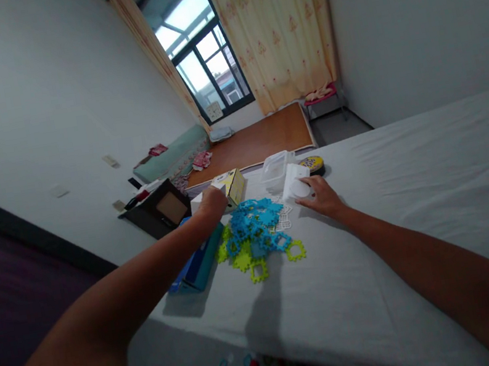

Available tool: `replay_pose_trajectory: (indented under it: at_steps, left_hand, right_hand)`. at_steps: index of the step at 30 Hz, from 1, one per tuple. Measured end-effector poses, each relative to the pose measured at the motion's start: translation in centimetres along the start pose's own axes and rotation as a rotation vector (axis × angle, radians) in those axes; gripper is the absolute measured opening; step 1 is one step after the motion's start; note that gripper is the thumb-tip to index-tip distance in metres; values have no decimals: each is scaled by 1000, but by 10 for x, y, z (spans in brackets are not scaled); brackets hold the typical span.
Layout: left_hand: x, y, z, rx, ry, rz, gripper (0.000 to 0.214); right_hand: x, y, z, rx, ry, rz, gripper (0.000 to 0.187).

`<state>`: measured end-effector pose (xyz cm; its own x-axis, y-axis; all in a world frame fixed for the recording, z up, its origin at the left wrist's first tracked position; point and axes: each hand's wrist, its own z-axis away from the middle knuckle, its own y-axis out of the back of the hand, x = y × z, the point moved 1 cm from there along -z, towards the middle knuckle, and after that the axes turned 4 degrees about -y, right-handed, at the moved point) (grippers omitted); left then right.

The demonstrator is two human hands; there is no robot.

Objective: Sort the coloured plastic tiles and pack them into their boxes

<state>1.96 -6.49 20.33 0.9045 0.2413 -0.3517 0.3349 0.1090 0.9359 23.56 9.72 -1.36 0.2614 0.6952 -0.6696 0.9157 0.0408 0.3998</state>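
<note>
My right hand (322, 197) curls thumb and fingers around the edge of a white object with a round face (298, 187); its exact kind is unclear. Beside a yellow box (236, 185), my left hand (214, 200) is closed, its fingertips hidden from me. Something white and flat (196, 203) shows next to that hand, and I cannot tell if it is gripped. Between the hands lies a heap of blue toothed plastic pieces (255, 222), with lime-green pieces (242, 260) along its near side. White grid-like pieces (284, 219) lie at the heap's right edge.
A blue box (197, 266) stands left of the heap, under my left forearm. Behind my right hand are a clear plastic container (276, 168) and a round yellow-and-black tin (313, 164). A dark cabinet-like box (156, 213) stands at the left. All rest around a white-sheeted surface (407, 199).
</note>
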Motion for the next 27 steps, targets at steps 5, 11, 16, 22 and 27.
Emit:
replay_pose_trajectory:
  at_steps: [5, 11, 16, 22, 27]
  left_hand:
    - [-21, 38, 7, 90, 80, -168, 37]
    - [34, 15, 28, 152, 22, 49, 25]
    - [115, -65, 27, 121, -33, 265, 25]
    - [124, -91, 20, 5, -115, 455, 48]
    - [88, -83, 9, 130, -93, 515, 43]
  right_hand:
    - [-5, 11, -9, 71, -23, -39, 67]
    - [-21, 61, -41, 310, -120, -156, 72]
    - [-30, 107, -59, 405, -110, -145, 76]
    - [-50, 114, -45, -44, 14, 138, 66]
    - [-59, 94, -3, -368, 151, 302, 60]
